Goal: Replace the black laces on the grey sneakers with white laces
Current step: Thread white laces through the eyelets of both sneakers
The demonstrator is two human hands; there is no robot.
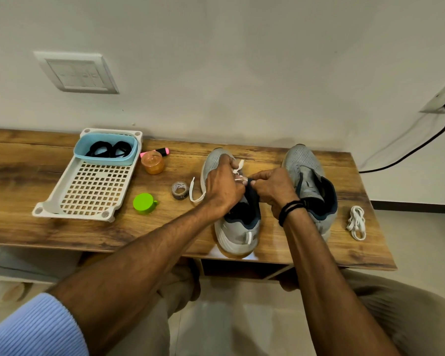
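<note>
Risk: white lace (238,168) slips back out of the eyelets on the centre grey sneaker (238,231), on table (36,163). Left hand (222,187) pinches one strand over the toe; right hand (274,187) pinches the other by the tongue. Uneven tug would do it. Loose tail (193,191) could snag the tape roll (179,190).

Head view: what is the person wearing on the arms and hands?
The left hand and right hand are bare, no gloves. The left arm has a light blue ribbed sleeve pushed up, forearm uncovered. The right wrist wears a black cord band in a couple of loops; no sleeve shows on that arm.
</note>
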